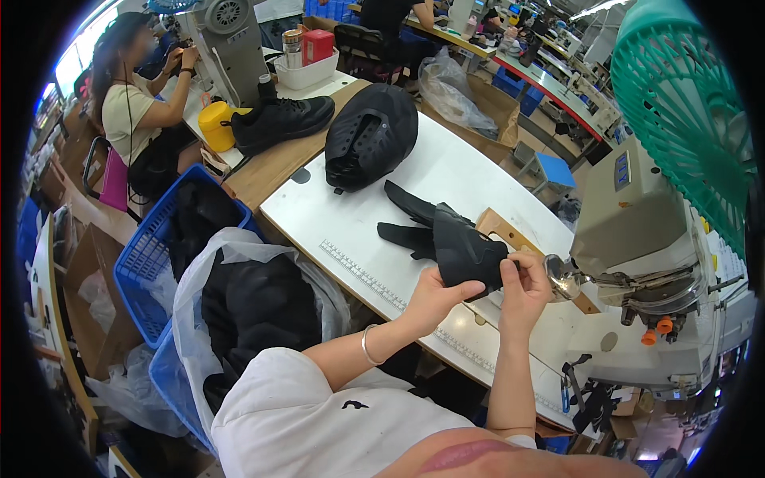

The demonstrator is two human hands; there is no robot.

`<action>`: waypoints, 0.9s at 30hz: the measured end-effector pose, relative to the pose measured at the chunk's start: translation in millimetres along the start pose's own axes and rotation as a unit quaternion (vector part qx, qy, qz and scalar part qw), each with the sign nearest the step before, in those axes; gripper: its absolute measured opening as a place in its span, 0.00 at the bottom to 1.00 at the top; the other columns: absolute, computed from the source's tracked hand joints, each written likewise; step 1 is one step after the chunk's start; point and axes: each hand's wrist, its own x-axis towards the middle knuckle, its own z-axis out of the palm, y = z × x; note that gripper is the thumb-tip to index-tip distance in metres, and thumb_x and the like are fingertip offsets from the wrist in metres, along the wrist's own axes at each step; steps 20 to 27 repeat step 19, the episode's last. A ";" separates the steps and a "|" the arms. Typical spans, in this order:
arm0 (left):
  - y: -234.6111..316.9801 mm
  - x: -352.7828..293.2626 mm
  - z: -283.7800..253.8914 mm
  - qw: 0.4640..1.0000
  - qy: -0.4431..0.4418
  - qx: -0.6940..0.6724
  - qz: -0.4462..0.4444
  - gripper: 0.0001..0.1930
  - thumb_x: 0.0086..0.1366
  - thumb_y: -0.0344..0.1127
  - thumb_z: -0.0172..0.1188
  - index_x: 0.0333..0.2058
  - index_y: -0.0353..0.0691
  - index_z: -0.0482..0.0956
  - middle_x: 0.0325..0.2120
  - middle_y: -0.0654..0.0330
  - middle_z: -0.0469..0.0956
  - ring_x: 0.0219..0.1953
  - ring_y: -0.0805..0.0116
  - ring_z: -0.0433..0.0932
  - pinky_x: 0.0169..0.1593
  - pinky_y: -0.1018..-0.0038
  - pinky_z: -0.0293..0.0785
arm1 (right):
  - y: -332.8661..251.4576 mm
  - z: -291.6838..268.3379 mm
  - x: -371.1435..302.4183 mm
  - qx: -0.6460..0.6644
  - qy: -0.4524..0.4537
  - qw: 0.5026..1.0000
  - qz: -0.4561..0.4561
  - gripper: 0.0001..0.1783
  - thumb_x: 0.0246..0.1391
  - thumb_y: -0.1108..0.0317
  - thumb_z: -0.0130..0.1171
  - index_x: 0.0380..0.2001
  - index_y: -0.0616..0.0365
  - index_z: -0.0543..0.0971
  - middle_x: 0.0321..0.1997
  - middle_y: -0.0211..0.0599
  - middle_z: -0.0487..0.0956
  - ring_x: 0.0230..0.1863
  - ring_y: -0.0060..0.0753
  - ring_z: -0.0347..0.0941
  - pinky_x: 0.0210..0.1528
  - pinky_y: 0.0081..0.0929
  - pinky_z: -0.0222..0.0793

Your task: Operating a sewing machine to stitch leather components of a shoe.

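A black shoe upper piece point(470, 247) is held up above the white sewing table point(295, 213), its long strips pointing away to the far left. My left hand point(438, 299) grips its near lower edge, thumb laid over the top. At its right edge my right hand point(526, 288) pinches the material between thumb and fingertips. Beyond the piece, on the table's far left part, sits a stack of black shoe uppers point(371, 135). A wooden block with holes point(510, 231) lies partly behind the held piece.
A sewing machine point(629, 215) stands at the right, below a green fan point(677, 103). Bagged black material point(263, 299) fills a blue basket beside me. A black shoe point(283, 126) and yellow container point(215, 126) stand at far left. A co-worker point(131, 103) sits beyond them.
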 end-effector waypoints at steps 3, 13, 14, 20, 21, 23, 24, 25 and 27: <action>-2.6 2.0 -5.5 1.000 0.008 -0.030 0.003 0.12 0.64 0.28 0.71 0.45 0.32 0.86 0.38 0.63 0.86 0.40 0.79 0.80 0.46 0.77 0.78 | -2.1 1.1 -4.2 0.035 0.002 0.999 0.038 0.09 0.63 0.68 0.68 0.34 0.63 0.81 0.33 0.25 0.76 0.36 0.17 0.67 0.41 0.17 0.61; -12.4 -14.5 -9.7 0.998 -0.004 0.055 0.016 0.11 0.63 0.27 0.71 0.43 0.32 0.86 0.37 0.63 0.87 0.38 0.78 0.81 0.44 0.77 0.78 | 6.5 -4.9 -20.5 0.083 0.020 0.994 0.066 0.14 0.66 0.63 0.65 0.31 0.64 0.82 0.31 0.26 0.78 0.35 0.17 0.68 0.40 0.18 0.61; -11.8 -15.0 -8.6 0.999 0.006 0.051 0.005 0.11 0.63 0.28 0.71 0.44 0.32 0.86 0.37 0.63 0.87 0.38 0.78 0.81 0.44 0.77 0.78 | 3.1 -5.3 -19.5 0.082 0.020 0.994 0.067 0.14 0.66 0.63 0.65 0.31 0.64 0.82 0.31 0.26 0.78 0.35 0.17 0.68 0.40 0.18 0.61; -4.8 4.2 5.4 0.995 0.072 -0.016 0.062 0.13 0.65 0.29 0.70 0.48 0.33 0.85 0.42 0.61 0.86 0.43 0.76 0.81 0.51 0.75 0.77 | 6.4 -9.2 -28.2 -0.084 0.068 0.993 -0.053 0.23 0.68 0.62 0.62 0.63 0.54 0.77 0.56 0.38 0.80 0.56 0.29 0.71 0.62 0.28 0.64; -4.8 4.2 5.4 0.995 0.072 -0.016 0.062 0.13 0.65 0.29 0.70 0.48 0.33 0.85 0.42 0.61 0.86 0.43 0.76 0.81 0.51 0.75 0.77 | 6.4 -9.2 -28.2 -0.084 0.068 0.993 -0.053 0.23 0.68 0.62 0.62 0.63 0.54 0.77 0.56 0.38 0.80 0.56 0.29 0.71 0.62 0.28 0.64; -4.8 4.2 5.4 0.995 0.072 -0.016 0.062 0.13 0.65 0.29 0.70 0.48 0.33 0.85 0.42 0.61 0.86 0.43 0.76 0.81 0.51 0.75 0.77 | 6.4 -9.2 -28.2 -0.084 0.068 0.993 -0.053 0.23 0.68 0.62 0.62 0.63 0.54 0.77 0.56 0.38 0.80 0.56 0.29 0.71 0.62 0.28 0.64; -4.8 4.2 5.4 0.995 0.072 -0.016 0.062 0.13 0.65 0.29 0.70 0.48 0.33 0.85 0.42 0.61 0.86 0.43 0.76 0.81 0.51 0.75 0.77 | 6.4 -9.2 -28.2 -0.084 0.068 0.993 -0.053 0.23 0.68 0.62 0.62 0.63 0.54 0.77 0.56 0.38 0.80 0.56 0.29 0.71 0.62 0.28 0.64; -4.8 4.2 5.4 0.995 0.072 -0.016 0.062 0.13 0.65 0.29 0.70 0.48 0.33 0.85 0.42 0.61 0.86 0.43 0.76 0.81 0.51 0.75 0.77 | 6.4 -9.2 -28.2 -0.084 0.068 0.993 -0.053 0.23 0.68 0.62 0.62 0.63 0.54 0.77 0.56 0.38 0.80 0.56 0.29 0.71 0.62 0.28 0.64; -4.8 4.2 5.4 0.995 0.072 -0.016 0.062 0.13 0.65 0.29 0.70 0.48 0.33 0.85 0.42 0.61 0.86 0.43 0.76 0.81 0.51 0.75 0.77 | 6.4 -9.2 -28.2 -0.084 0.068 0.993 -0.053 0.23 0.68 0.62 0.62 0.63 0.54 0.77 0.56 0.38 0.80 0.56 0.29 0.71 0.62 0.28 0.64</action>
